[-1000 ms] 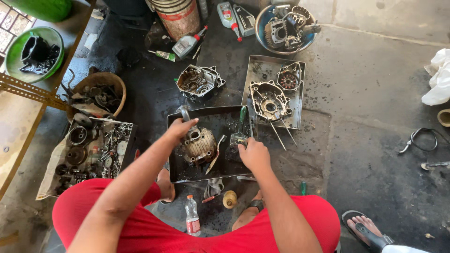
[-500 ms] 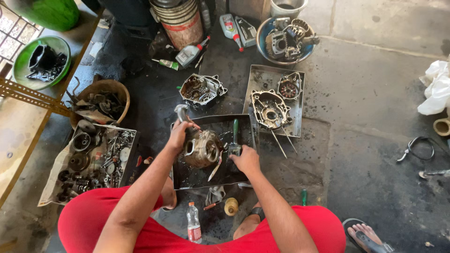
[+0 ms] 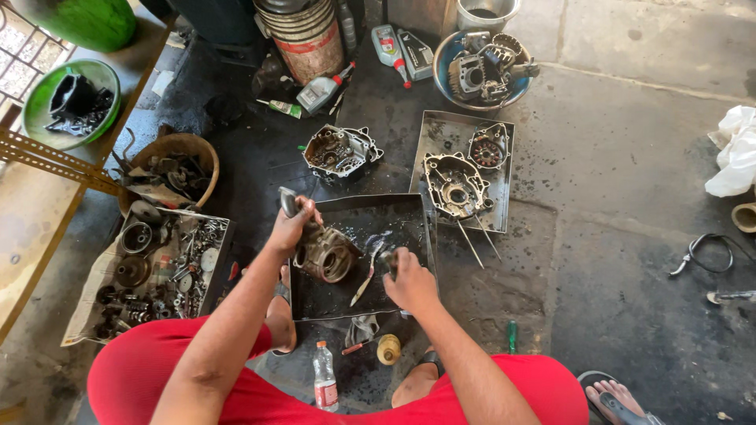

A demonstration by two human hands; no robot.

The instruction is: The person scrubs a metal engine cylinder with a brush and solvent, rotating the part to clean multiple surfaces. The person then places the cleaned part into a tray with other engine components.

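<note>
Item: engine casing [image 3: 327, 253], greasy, tilted in the black tray [image 3: 409, 212] before my knees; my left hand [image 3: 293, 224] grips its upper edge; my right hand [image 3: 409, 279] is clenched around a small dark tool, kind unclear; brush [image 3: 367, 275] lies between; I judge a firm brace keeps the casing from sliding; second casing [image 3: 453, 185] rests in the metal tray [image 3: 441, 126] beyond.

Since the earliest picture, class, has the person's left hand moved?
Yes. The left hand has shifted from above the greasy metal engine part to the left edge of the black metal tray.
</note>
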